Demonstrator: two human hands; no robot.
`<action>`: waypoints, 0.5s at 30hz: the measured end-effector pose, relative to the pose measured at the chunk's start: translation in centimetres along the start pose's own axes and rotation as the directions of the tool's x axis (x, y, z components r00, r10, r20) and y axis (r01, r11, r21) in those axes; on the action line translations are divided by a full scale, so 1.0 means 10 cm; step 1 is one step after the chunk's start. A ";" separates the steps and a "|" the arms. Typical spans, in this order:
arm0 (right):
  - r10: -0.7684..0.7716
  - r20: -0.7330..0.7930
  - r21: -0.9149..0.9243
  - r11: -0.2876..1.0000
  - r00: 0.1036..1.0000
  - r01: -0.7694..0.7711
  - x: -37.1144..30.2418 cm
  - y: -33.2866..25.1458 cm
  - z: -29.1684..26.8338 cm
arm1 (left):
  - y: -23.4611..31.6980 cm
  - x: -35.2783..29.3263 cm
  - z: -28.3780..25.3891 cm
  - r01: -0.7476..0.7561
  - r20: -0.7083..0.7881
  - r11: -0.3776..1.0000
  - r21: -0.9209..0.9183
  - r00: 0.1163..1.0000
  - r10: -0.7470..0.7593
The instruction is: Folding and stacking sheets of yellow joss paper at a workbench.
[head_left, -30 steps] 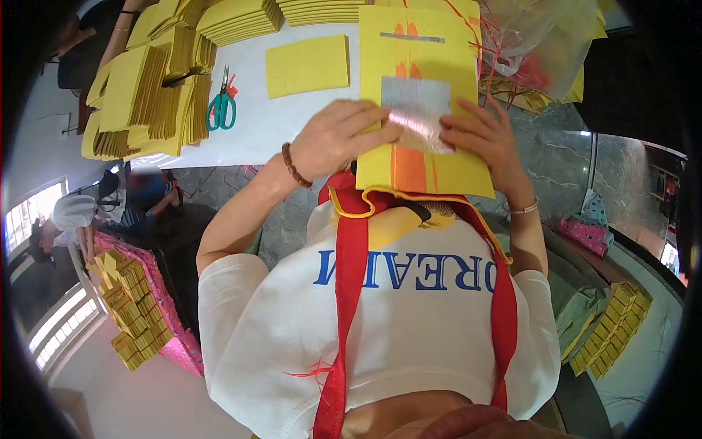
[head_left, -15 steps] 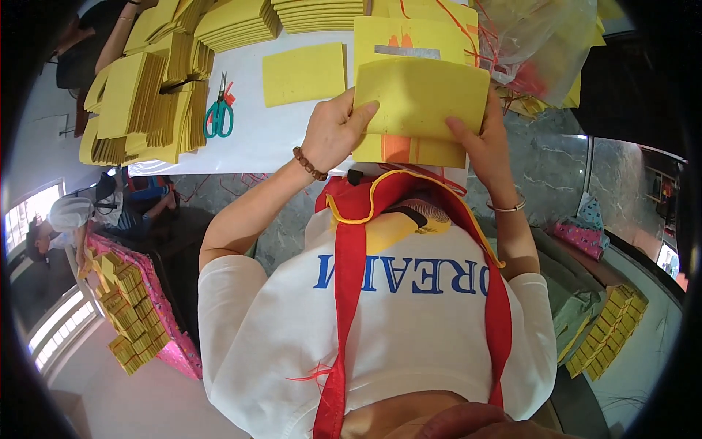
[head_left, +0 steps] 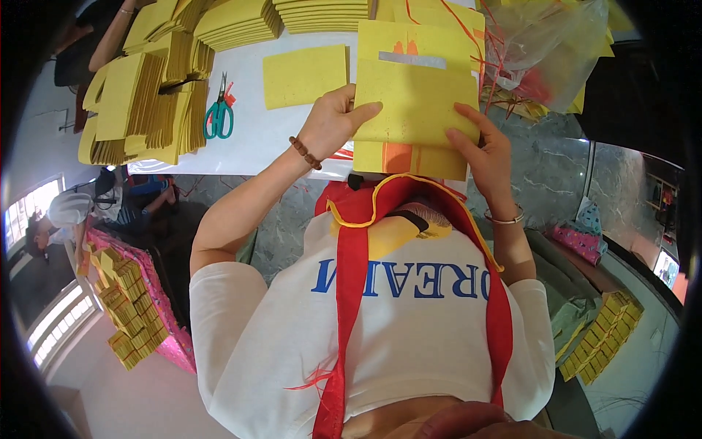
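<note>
A folded yellow paper sheet (head_left: pixel 415 110) lies between my hands at the table's front edge, over more yellow paper (head_left: pixel 437 162) printed with orange marks. My left hand (head_left: pixel 333 124) is closed on its left edge, thumb on top and the other fingers mostly hidden. At the right edge my right hand (head_left: pixel 484 150) grips it, thumb and forefinger on the upper face. A grey strip (head_left: pixel 412 60) shows just beyond the sheet's far edge. To the left rests a single yellow piece (head_left: pixel 305 77), with green-handled scissors (head_left: pixel 220 113) farther left.
Several stacks of folded yellow paper (head_left: pixel 121 95) line the table's left and far sides. Red strings (head_left: pixel 491 55) and a clear plastic bag (head_left: pixel 541 51) are at the far right. Another person's arm (head_left: pixel 112 40) reaches in at the upper left. Yellow bundles (head_left: pixel 131 307) sit at lower left.
The folded sheet has come down flatter onto the paper below. My right forefinger has moved from behind its edge onto the top face. My left hand keeps its hold.
</note>
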State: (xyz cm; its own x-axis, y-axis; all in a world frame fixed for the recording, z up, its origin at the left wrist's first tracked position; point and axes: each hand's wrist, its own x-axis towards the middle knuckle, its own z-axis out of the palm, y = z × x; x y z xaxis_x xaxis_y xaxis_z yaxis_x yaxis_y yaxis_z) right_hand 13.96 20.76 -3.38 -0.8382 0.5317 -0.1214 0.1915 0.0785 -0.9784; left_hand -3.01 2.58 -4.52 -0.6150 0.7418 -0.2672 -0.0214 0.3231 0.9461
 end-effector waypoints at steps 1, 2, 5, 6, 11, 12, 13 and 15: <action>0.013 -0.006 -0.011 1.000 1.000 -0.014 -0.01 0.00 0.01 | 0.01 0.00 0.00 0.003 0.003 1.000 0.000 1.000 -0.003; 0.027 -0.013 -0.022 0.999 1.000 -0.027 -0.01 0.00 0.01 | 0.03 0.01 -0.02 0.029 0.005 1.000 0.009 1.000 -0.029; 0.033 -0.038 0.002 0.999 0.999 -0.033 0.02 0.03 0.01 | 0.05 0.00 -0.02 0.068 0.006 0.998 -0.008 0.998 -0.068; 0.035 -0.043 0.004 0.999 0.998 -0.034 0.02 0.03 0.02 | 0.06 0.01 -0.02 0.080 0.001 0.996 -0.037 0.997 -0.081; 0.048 -0.035 0.017 0.999 0.998 -0.048 0.04 0.05 0.00 | 0.04 0.01 0.02 -0.023 -0.072 0.997 0.074 0.997 0.028; 0.051 -0.038 0.018 0.999 0.998 -0.051 0.04 0.05 0.00 | 0.07 0.01 0.02 -0.013 -0.074 0.992 0.129 0.997 0.023; 0.055 -0.038 0.020 0.998 0.998 -0.054 0.04 0.05 0.00 | 0.05 0.02 0.02 -0.013 -0.073 0.991 0.131 0.997 0.022; 0.058 -0.038 0.023 0.998 0.998 -0.057 0.05 0.05 0.00 | -0.02 0.04 0.02 -0.023 -0.096 0.992 0.128 0.995 0.035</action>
State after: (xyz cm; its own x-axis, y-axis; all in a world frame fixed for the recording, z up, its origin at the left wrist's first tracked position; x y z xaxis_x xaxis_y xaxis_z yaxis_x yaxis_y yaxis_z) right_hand 13.64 21.06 -3.91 -0.8054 0.5674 -0.1714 0.2271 0.0283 -0.9734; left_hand -3.10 2.93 -4.83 -0.6882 0.6929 -0.2151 0.0935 0.3787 0.9208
